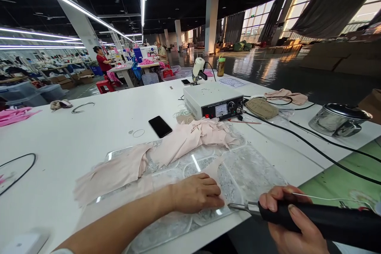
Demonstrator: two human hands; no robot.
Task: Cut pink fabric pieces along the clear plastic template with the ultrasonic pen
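Observation:
My left hand [196, 192] lies flat, fingers together, pressing a piece of pale pink fabric [154, 186] onto a scratched glass cutting plate [253, 170]. My right hand [293, 222] is wrapped round the black handle of a hot cutting tool [324, 218]; its metal tip [238, 206] points left and sits just right of my left fingertips at the fabric's edge. More pink fabric pieces [190, 137] are heaped at the far side of the plate.
A white control box [214, 103] with dial and knobs stands beyond the plate, black cables [312, 147] running right. A black phone [160, 126], a steel pot [337, 119] and a bottle [220, 66] are on the white table [74, 135]. People work at distant tables.

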